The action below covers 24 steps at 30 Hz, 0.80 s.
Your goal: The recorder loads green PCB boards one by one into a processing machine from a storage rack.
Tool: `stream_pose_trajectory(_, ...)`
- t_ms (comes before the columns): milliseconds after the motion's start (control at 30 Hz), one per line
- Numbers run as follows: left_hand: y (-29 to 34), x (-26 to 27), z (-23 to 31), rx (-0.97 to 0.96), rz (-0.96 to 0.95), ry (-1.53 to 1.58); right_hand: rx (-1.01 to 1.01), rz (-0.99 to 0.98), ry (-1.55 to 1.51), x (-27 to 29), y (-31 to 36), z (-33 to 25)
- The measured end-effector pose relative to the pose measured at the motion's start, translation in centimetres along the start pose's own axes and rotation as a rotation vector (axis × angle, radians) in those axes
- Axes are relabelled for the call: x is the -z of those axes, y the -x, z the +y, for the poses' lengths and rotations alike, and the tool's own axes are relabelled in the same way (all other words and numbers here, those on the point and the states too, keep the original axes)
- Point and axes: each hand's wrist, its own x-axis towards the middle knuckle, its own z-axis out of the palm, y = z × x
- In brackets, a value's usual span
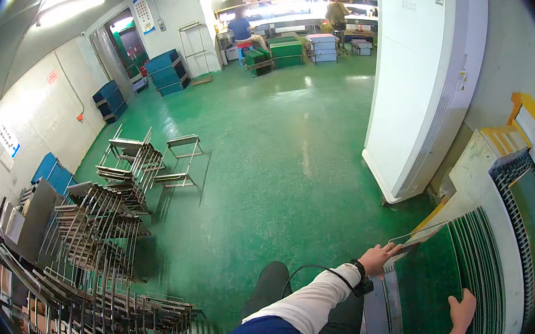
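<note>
A row of thin green panels (427, 280), probably circuit boards, stands on edge in a rack at my lower right. My left hand (379, 259), with a dark watch-like band and a cable at its wrist, reaches across to the far left corner of the front panel. Its fingers are stretched out along the top edge by a thin wire frame. Lower down, my right hand (463, 311) rests near the front panel's right side, thumb and fingers apart. Whether either hand bears weight on a panel cannot be seen.
Many metal racks (101, 230) are stacked at the left, one standing apart (179, 160). A tall white cabinet (411, 80) rises at the right, beside another slotted rack (528, 224). Blue stacks (167, 72) line the far left wall. People work at a lit bench (290, 11) far back.
</note>
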Motion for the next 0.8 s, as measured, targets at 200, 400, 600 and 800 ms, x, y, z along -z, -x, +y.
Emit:
stream_pose_trajectory(200, 0.0, -0.2, -0.3, -0.005, 0.012, -0.003, 0.013, -0.007, -0.012, 0.1, -0.1, -0.3)
stream_pose_trajectory(400, 0.0, -0.3, -0.5, -0.022, 0.011, 0.001, 0.035, -0.01, -0.062, 0.1, -0.1, 0.0)
stream_pose_trajectory(600, -0.2, -0.4, -0.4, -0.011, 0.001, -0.001, 0.054, 0.029, -0.015, -0.5, -0.3, 0.7)
stream_pose_trajectory(800, -0.2, -0.5, -0.6, -0.012, 0.012, 0.021, 0.009, -0.024, 0.011, -0.1, -0.3, 0.3)
